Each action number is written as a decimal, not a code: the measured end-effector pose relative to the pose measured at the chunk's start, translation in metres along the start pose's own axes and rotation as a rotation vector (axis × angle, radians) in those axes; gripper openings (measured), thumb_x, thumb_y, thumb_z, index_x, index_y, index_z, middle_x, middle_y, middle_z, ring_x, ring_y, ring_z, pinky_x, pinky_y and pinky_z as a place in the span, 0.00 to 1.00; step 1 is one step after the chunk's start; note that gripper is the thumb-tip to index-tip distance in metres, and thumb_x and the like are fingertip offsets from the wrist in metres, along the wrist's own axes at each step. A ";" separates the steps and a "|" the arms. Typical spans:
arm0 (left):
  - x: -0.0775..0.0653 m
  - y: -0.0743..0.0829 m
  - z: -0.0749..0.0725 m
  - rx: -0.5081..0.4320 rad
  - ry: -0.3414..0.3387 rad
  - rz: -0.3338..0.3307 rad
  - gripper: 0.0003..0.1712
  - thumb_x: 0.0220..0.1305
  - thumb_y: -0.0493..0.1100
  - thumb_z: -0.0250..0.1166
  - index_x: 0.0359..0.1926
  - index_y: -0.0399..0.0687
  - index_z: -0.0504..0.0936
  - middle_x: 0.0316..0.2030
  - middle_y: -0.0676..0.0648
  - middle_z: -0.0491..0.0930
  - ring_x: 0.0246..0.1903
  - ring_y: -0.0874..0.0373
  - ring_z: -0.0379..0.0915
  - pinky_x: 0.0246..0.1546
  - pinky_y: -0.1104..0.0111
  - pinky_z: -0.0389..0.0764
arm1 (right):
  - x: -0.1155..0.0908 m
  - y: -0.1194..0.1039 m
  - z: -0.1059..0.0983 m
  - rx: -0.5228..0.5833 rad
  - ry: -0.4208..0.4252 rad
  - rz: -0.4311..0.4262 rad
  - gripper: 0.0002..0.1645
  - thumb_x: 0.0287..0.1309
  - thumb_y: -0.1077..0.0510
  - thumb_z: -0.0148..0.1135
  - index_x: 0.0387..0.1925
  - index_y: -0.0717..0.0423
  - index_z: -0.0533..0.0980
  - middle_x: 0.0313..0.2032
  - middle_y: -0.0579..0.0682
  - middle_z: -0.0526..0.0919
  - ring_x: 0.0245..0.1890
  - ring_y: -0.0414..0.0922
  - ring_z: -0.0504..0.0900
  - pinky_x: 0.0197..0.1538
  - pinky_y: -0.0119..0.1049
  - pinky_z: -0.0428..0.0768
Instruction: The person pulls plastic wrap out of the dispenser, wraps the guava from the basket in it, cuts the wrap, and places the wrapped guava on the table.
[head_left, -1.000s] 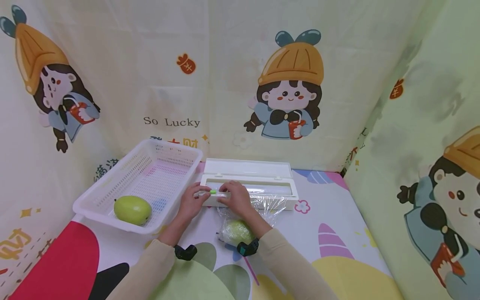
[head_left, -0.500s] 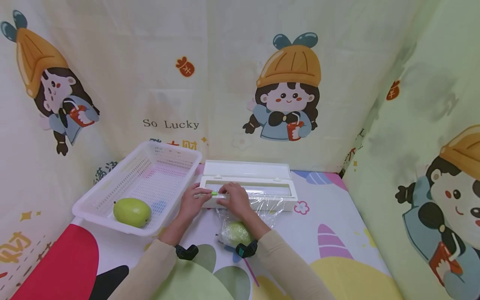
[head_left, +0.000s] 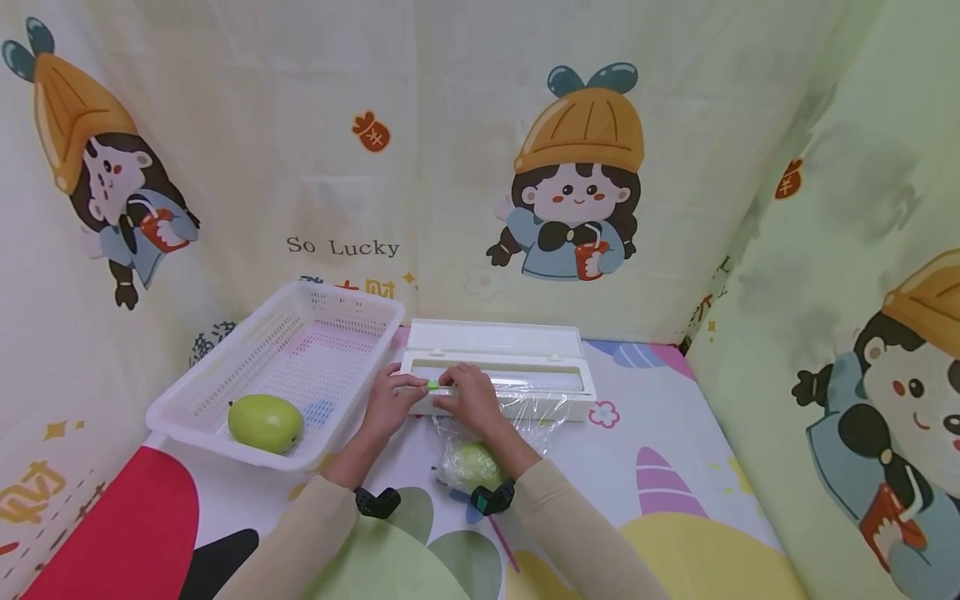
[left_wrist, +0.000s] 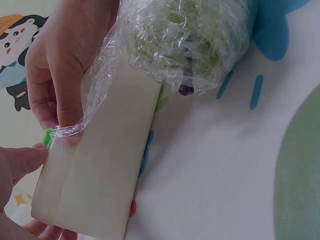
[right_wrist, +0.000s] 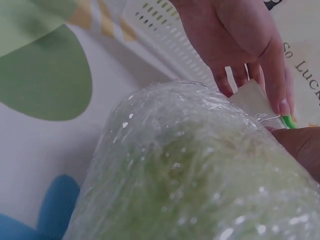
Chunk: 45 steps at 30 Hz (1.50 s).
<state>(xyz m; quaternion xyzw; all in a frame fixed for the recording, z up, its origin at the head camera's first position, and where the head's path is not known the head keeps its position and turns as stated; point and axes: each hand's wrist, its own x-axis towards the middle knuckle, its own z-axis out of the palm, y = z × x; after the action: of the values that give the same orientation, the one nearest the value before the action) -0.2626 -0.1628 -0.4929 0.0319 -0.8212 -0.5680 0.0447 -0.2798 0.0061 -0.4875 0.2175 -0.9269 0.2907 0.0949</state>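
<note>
A white cling film dispenser (head_left: 495, 337) lies on the table with its lid raised. My left hand (head_left: 386, 407) grips the dispenser's left end, fingers beneath it in the left wrist view, thumb on the small green slider (left_wrist: 47, 138) on the cutter rail. Just right of the slider, my right hand (head_left: 477, 402) holds the dispenser's front edge, fingers on top and thumb partly hidden behind film. Gathered clear cling film (left_wrist: 102, 82) runs from the rail to a green mango (head_left: 474, 467) wrapped in film, which lies below my right wrist and fills much of the right wrist view.
A white perforated basket (head_left: 315, 354) stands to the left, with an unwrapped green mango (head_left: 265, 423) in its near end. The tabletop has a printed cartoon cover (head_left: 585, 483). Patterned cloth walls (head_left: 450, 167) close off the back and both sides.
My left thumb and the green slider have moved slightly right along the rail, closer to my right fingers. The right hand, dispenser and wrapped mango stay in place.
</note>
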 end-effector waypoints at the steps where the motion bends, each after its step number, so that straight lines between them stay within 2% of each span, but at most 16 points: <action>1: 0.000 0.000 0.000 0.002 0.000 0.002 0.12 0.57 0.39 0.69 0.43 0.39 0.87 0.66 0.38 0.62 0.64 0.44 0.59 0.47 0.61 0.77 | 0.000 0.000 0.000 0.003 0.000 0.000 0.17 0.48 0.50 0.74 0.39 0.52 0.81 0.38 0.46 0.83 0.44 0.45 0.78 0.51 0.42 0.75; 5: -0.002 0.001 0.000 0.004 -0.001 0.016 0.12 0.57 0.38 0.70 0.42 0.38 0.87 0.66 0.36 0.62 0.64 0.43 0.58 0.52 0.59 0.74 | -0.001 -0.002 0.001 -0.001 0.011 -0.010 0.18 0.47 0.50 0.74 0.39 0.52 0.81 0.38 0.46 0.83 0.44 0.45 0.78 0.50 0.41 0.75; 7: -0.002 0.002 0.001 0.019 -0.003 0.029 0.12 0.56 0.38 0.70 0.42 0.38 0.87 0.66 0.35 0.61 0.64 0.43 0.58 0.53 0.61 0.72 | -0.001 -0.003 0.001 -0.009 0.011 -0.009 0.18 0.47 0.49 0.74 0.39 0.52 0.81 0.38 0.46 0.83 0.44 0.45 0.78 0.50 0.41 0.75; 11: -0.002 0.001 0.001 0.023 -0.048 0.026 0.13 0.59 0.38 0.68 0.45 0.39 0.86 0.68 0.36 0.57 0.62 0.43 0.61 0.42 0.66 0.78 | -0.001 -0.003 0.000 -0.011 0.009 -0.005 0.19 0.48 0.48 0.74 0.40 0.52 0.81 0.38 0.46 0.83 0.43 0.44 0.78 0.50 0.41 0.75; 14: -0.002 -0.001 0.001 0.041 -0.089 0.029 0.15 0.61 0.38 0.66 0.49 0.40 0.84 0.71 0.36 0.52 0.64 0.41 0.60 0.46 0.61 0.79 | -0.002 -0.002 -0.001 -0.003 0.016 -0.013 0.20 0.48 0.48 0.74 0.40 0.52 0.81 0.39 0.47 0.83 0.43 0.45 0.78 0.51 0.41 0.75; 16: -0.002 -0.002 0.000 0.070 -0.103 0.049 0.16 0.61 0.38 0.66 0.51 0.42 0.84 0.72 0.36 0.51 0.66 0.41 0.58 0.54 0.58 0.74 | -0.002 -0.002 -0.001 -0.007 0.021 -0.020 0.20 0.48 0.47 0.73 0.40 0.52 0.81 0.39 0.46 0.83 0.43 0.44 0.78 0.52 0.41 0.75; 21: -0.006 -0.003 0.000 0.076 -0.131 0.065 0.21 0.58 0.41 0.69 0.54 0.45 0.83 0.73 0.36 0.49 0.67 0.40 0.55 0.51 0.53 0.78 | -0.003 0.000 -0.003 0.003 0.012 -0.038 0.21 0.48 0.44 0.73 0.40 0.52 0.81 0.39 0.47 0.83 0.44 0.44 0.78 0.52 0.41 0.76; 23: -0.008 -0.004 0.000 0.078 -0.127 0.068 0.22 0.57 0.45 0.71 0.54 0.46 0.82 0.73 0.36 0.48 0.68 0.39 0.53 0.53 0.50 0.77 | -0.001 0.001 -0.006 0.035 -0.008 -0.045 0.21 0.49 0.45 0.73 0.41 0.53 0.81 0.40 0.47 0.83 0.44 0.45 0.79 0.51 0.40 0.77; 28: -0.009 -0.006 0.000 0.095 -0.107 0.075 0.25 0.56 0.51 0.71 0.54 0.49 0.82 0.74 0.35 0.45 0.72 0.35 0.44 0.67 0.42 0.59 | 0.003 0.003 -0.012 0.123 -0.078 -0.025 0.21 0.51 0.48 0.72 0.44 0.54 0.81 0.42 0.48 0.83 0.44 0.45 0.80 0.49 0.36 0.79; 33: -0.007 -0.008 -0.001 0.089 -0.133 0.065 0.27 0.56 0.51 0.71 0.57 0.50 0.80 0.75 0.35 0.40 0.73 0.33 0.39 0.69 0.38 0.53 | 0.003 0.002 -0.021 0.125 -0.127 -0.041 0.20 0.53 0.52 0.71 0.47 0.55 0.81 0.45 0.49 0.84 0.46 0.45 0.80 0.50 0.36 0.79; 37: -0.005 -0.008 0.000 0.074 -0.150 0.071 0.27 0.56 0.50 0.71 0.57 0.50 0.80 0.75 0.35 0.40 0.74 0.34 0.38 0.69 0.38 0.50 | 0.005 0.000 -0.030 0.153 -0.125 -0.072 0.16 0.54 0.56 0.69 0.45 0.55 0.82 0.43 0.50 0.85 0.45 0.46 0.81 0.50 0.38 0.80; 42: -0.005 -0.005 0.000 0.066 -0.140 0.087 0.26 0.54 0.48 0.73 0.55 0.49 0.82 0.75 0.35 0.42 0.73 0.36 0.42 0.69 0.40 0.53 | 0.011 0.003 -0.036 0.244 -0.145 -0.087 0.12 0.54 0.58 0.69 0.41 0.55 0.84 0.39 0.50 0.86 0.39 0.45 0.82 0.45 0.34 0.80; 45: -0.005 -0.004 0.000 0.047 -0.143 0.063 0.25 0.54 0.46 0.73 0.54 0.48 0.82 0.76 0.36 0.38 0.73 0.35 0.43 0.63 0.42 0.65 | 0.016 0.007 -0.036 0.270 -0.185 -0.093 0.10 0.53 0.58 0.70 0.40 0.54 0.85 0.35 0.49 0.86 0.34 0.41 0.81 0.40 0.30 0.80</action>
<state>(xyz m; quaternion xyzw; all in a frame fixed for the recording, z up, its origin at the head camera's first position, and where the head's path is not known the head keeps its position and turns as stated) -0.2573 -0.1634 -0.4967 -0.0337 -0.8359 -0.5479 0.0028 -0.2950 0.0264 -0.4572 0.2967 -0.8732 0.3865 -0.0078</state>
